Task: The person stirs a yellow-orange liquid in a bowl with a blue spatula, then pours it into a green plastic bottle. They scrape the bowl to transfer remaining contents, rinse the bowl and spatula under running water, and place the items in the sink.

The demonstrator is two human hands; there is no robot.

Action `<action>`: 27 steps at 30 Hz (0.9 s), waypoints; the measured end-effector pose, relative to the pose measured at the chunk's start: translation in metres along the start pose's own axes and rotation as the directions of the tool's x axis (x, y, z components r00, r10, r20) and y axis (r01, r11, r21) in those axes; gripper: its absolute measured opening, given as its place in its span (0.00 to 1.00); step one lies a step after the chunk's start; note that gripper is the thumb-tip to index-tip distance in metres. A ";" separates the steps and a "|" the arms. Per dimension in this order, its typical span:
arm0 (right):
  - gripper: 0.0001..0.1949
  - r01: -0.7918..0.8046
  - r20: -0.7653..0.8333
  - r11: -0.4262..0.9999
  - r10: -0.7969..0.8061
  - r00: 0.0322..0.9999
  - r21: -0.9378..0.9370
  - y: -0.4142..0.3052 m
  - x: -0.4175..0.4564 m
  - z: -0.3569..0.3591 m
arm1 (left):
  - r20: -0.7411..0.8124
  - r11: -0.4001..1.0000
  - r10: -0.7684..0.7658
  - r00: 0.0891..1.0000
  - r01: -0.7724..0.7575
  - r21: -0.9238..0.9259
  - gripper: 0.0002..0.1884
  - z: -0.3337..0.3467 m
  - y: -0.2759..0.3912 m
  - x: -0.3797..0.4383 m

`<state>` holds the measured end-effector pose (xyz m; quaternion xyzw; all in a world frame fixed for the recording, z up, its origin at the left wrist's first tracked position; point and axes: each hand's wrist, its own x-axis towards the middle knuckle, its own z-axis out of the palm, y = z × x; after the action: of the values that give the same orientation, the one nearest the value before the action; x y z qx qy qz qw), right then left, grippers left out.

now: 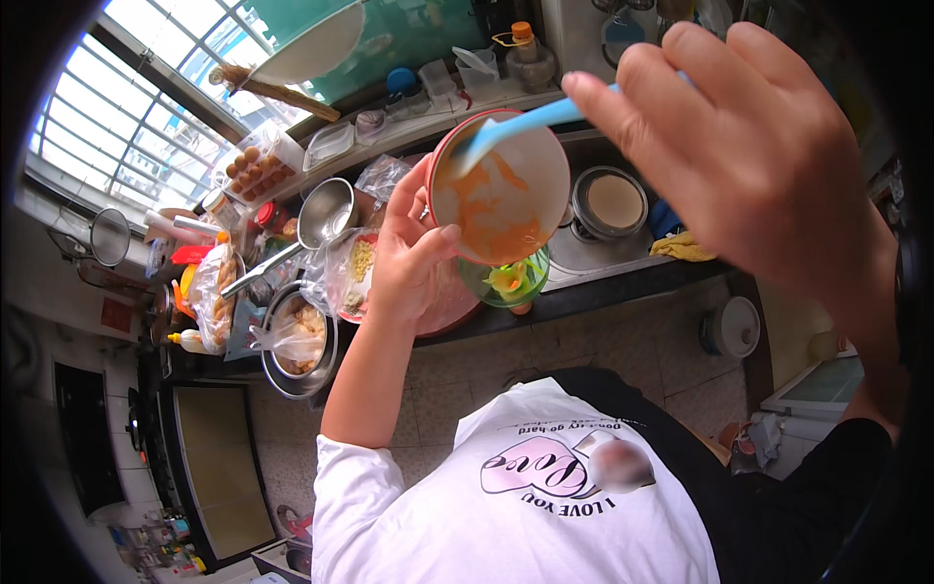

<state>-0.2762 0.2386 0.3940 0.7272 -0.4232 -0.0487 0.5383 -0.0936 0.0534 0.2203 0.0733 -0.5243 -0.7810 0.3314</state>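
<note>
My left hand (pixel 412 255) grips the rim of a white bowl with a red edge (pixel 543 171), tilted so its inside shows. An orange-brown liquid or sauce coats part of the bowl's inner wall. My right hand (pixel 737 146), raised at the upper right, holds a light blue spatula or spoon (pixel 540 120) by its handle. The tool's pale, blurred head is inside the bowl near its left wall. Partly behind the bowl's lower edge is a green glass bowl (pixel 478 281) with green and orange pieces in it.
A steel saucepan (pixel 328 212), a steel bowl holding bagged food (pixel 273 365) and a plastic-covered plate (pixel 350 288) stand on the counter at left. Eggs in a clear box (pixel 252 171) are near the window. Right of the bowl are a round lidded container (pixel 613 201) and a yellow cloth (pixel 684 247).
</note>
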 end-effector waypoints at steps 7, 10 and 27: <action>0.20 -0.270 0.366 0.952 0.201 0.909 0.148 -0.018 -0.031 0.018 | -0.051 0.983 0.182 0.982 -0.181 0.016 0.41 -0.006 -0.004 -0.005; 0.17 -0.319 0.418 0.886 0.164 0.894 0.337 -0.024 -0.036 0.017 | -0.043 0.959 0.264 0.964 -0.258 0.114 0.37 -0.007 -0.013 -0.005; 0.17 -0.303 0.259 0.902 0.227 0.939 0.308 -0.025 -0.027 0.000 | -0.099 0.980 0.197 0.975 -0.197 0.004 0.33 -0.018 -0.008 -0.010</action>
<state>-0.2798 0.2583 0.3627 0.7354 -0.5767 0.0209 0.3553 -0.0815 0.0473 0.2029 0.0587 -0.5095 -0.7412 0.4330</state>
